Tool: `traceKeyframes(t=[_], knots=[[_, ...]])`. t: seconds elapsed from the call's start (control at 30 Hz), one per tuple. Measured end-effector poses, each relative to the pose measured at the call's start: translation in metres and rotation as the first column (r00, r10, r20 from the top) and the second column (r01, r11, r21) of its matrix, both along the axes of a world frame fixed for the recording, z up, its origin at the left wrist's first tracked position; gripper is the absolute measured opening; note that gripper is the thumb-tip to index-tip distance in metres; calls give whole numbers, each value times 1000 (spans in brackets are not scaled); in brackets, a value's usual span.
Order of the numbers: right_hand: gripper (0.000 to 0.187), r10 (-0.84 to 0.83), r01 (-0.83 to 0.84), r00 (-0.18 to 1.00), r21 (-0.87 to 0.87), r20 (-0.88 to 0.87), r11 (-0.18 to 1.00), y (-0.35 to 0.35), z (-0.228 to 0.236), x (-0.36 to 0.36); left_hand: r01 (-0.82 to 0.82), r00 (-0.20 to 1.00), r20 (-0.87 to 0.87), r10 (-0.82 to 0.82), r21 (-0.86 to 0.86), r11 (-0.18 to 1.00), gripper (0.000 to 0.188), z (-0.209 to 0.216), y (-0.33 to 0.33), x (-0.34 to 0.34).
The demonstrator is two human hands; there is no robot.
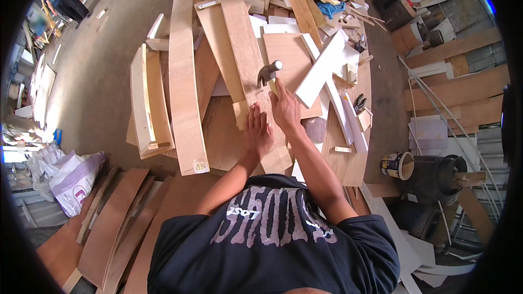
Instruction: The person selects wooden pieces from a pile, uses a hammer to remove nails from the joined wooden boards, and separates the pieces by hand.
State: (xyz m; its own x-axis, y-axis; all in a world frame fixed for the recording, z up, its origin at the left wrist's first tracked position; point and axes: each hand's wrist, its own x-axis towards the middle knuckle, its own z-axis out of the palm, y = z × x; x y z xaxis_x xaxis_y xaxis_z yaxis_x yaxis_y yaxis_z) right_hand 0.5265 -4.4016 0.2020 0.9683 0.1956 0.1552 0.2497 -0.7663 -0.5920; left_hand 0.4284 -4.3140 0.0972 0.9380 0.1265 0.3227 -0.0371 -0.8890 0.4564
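My right hand (285,106) is wrapped round the pale handle of a claw hammer (270,72), close below its head. The metal head hangs over a long, narrow plywood board (238,27) that runs away from me. Nearer to me, my left hand (259,132) lies on that same board with its fingers stretched forward. Just left of those fingers is a small wooden block (238,113), at the near end of a second narrow board (218,43). Whether a nail sits under the hammer cannot be made out.
A long plywood strip (185,76) lies to the left, beside a shallow wooden box frame (146,103). White boards (321,71) and pliers (359,103) are on the right. A bucket (397,166) stands on the floor there. Another person (64,0) is far left.
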Motion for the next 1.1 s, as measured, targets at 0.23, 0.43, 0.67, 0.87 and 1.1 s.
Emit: traceKeyframes(t=[0.23,0.43,0.67,0.87,1.1], knots=[[55,33,-42,997,-138,-72,990,-4,0,-10,7,999,45,-3,-71,997,45,-3,-1,-1],[67,106,-142,967,-149,-230,979,-5,22,-13,-28,997,73,30,-31,999,46,-2,-10,4],[33,438,-428,855,98,-277,898,-16,103,10,-86,993,87,82,50,995,48,-10,-17,0],[19,433,-427,901,163,1,889,2,75,33,-24,999,49,21,55,998,54,-11,-16,2],[37,384,-498,865,461,322,734,24,18,59,7,1000,0,-7,54,998,75,-13,-23,-3]])
